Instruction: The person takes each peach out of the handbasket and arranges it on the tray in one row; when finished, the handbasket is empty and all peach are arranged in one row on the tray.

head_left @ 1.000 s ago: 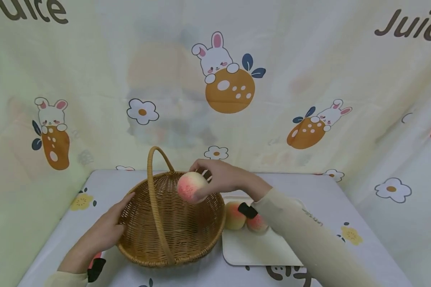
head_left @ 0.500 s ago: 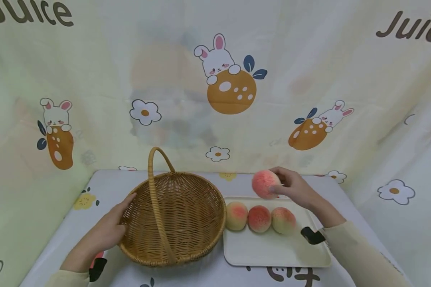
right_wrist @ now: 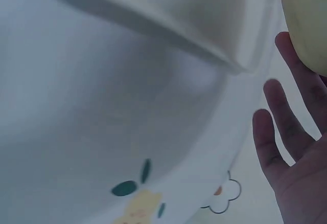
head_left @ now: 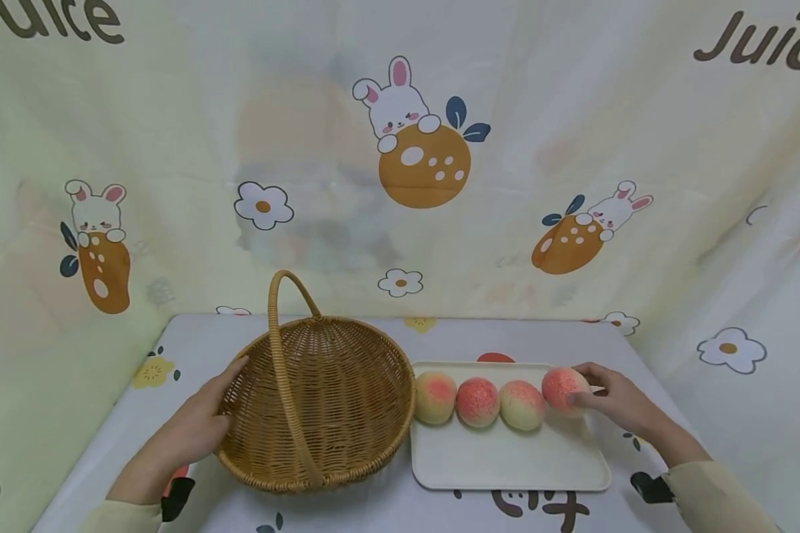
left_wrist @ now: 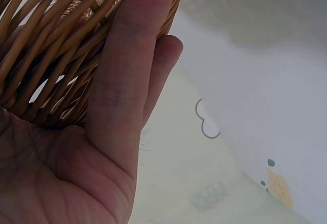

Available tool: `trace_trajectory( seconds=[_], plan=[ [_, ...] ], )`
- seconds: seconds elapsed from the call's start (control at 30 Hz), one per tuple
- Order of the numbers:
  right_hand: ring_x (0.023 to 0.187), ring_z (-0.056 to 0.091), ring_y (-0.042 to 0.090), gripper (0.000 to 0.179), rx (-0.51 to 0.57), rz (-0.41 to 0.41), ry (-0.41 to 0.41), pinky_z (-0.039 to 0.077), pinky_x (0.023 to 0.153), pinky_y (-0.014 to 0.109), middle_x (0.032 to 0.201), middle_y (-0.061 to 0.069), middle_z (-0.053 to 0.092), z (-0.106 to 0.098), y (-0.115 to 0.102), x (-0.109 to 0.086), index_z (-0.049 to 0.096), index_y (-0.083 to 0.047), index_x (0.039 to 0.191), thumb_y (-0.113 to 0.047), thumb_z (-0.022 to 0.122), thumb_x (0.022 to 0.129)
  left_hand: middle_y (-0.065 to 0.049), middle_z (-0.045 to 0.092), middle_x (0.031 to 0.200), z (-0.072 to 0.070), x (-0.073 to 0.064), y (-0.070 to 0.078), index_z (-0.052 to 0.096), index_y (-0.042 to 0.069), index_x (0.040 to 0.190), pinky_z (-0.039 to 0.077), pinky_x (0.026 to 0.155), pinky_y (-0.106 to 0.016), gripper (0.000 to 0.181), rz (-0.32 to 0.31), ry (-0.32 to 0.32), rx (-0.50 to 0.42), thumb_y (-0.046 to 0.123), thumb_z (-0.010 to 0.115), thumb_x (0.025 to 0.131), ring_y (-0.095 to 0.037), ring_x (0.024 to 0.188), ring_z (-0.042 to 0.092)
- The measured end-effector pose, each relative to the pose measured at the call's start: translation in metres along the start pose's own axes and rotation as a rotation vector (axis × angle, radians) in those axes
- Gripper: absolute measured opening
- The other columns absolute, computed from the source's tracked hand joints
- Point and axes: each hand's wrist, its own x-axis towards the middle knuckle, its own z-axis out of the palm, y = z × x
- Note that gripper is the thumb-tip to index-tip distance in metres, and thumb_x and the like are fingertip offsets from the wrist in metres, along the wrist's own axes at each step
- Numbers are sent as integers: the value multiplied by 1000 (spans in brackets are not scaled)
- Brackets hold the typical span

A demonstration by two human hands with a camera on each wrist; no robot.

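Note:
A round wicker basket [head_left: 333, 437] with an arched handle stands left of centre. My left hand [head_left: 190, 429] rests against its left side; in the left wrist view the hand's fingers [left_wrist: 120, 81] lie straight along the woven wall. My right hand [head_left: 616, 403] pinches a pink peach [head_left: 564, 389] between thumb and fingers at the right end of a cream tray [head_left: 507, 463]. Beside it sit a pale peach [head_left: 523, 405], a red peach [head_left: 478, 402] and a yellow-pink peach [head_left: 435, 397] in a row. In the right wrist view, several fingers spread away from the held peach [right_wrist: 309, 24].
The tray's left edge lies close against the basket. A white patterned cloth [head_left: 367, 511] covers the table, and a printed curtain [head_left: 320, 148] hangs behind it. Black bands [head_left: 651, 487] are on both wrists.
My right hand has carried the pink peach from above the basket, rightward over the tray, and down to the right end of the row. My left hand has stayed at the basket.

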Motion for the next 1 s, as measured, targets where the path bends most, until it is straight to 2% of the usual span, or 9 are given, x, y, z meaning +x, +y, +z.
trace_trajectory(
  seconds=[0.13, 0.3, 0.43, 0.53, 0.63, 0.77, 1.0],
  plan=[
    [125, 50, 51, 57, -29, 48, -46, 47, 88, 69, 136, 25, 57, 4, 11, 0, 56, -2, 134, -41, 66, 93, -36, 27, 156, 0, 0, 1, 20, -2, 159, 26, 109, -70, 86, 7, 1, -15, -16, 46, 78, -55, 141, 26],
    [129, 43, 54, 59, -110, 85, -83, 43, 88, 75, 134, 22, 58, 6, 14, -3, 60, -7, 133, -46, 70, 90, -36, 27, 156, -1, -1, 2, 20, -2, 159, 26, 109, -70, 85, -1, -1, -9, -15, 46, 79, -55, 142, 25],
    [125, 49, 48, 62, -127, 34, -78, 46, 91, 67, 134, 20, 60, 2, 10, -6, 60, -7, 136, -45, 73, 88, -36, 26, 156, -1, -1, 2, 20, -1, 160, 26, 109, -70, 84, -10, -4, -6, -15, 46, 81, -55, 142, 25],
    [119, 56, 42, 68, -44, -10, -119, 53, 88, 54, 137, 23, 57, -2, 6, -7, 56, -4, 141, -36, 77, 86, -35, 26, 157, -1, 0, 1, 20, -1, 159, 25, 109, -70, 84, -8, -4, -8, -15, 46, 81, -55, 142, 25],
    [114, 59, 38, 76, 29, 1, -185, 57, 82, 43, 138, 24, 54, -4, 3, -6, 51, -3, 145, -26, 82, 80, -35, 26, 156, -2, -1, 2, 20, -2, 159, 25, 109, -70, 84, -4, -1, -13, -15, 47, 80, -55, 142, 25],
    [115, 58, 38, 81, 29, 29, -214, 58, 82, 42, 138, 23, 52, -3, 2, -4, 51, -4, 144, -21, 87, 73, -36, 27, 156, -2, -2, 2, 20, -2, 159, 26, 109, -71, 84, -1, 4, -20, -15, 46, 80, -56, 142, 25],
    [119, 57, 42, 77, 63, 28, -191, 57, 86, 48, 139, 23, 54, 3, 8, 1, 50, -2, 142, -23, 85, 77, -36, 28, 155, -1, -3, 2, 20, -1, 159, 25, 110, -70, 84, -6, 10, -18, -14, 46, 80, -55, 142, 26]
  ],
)
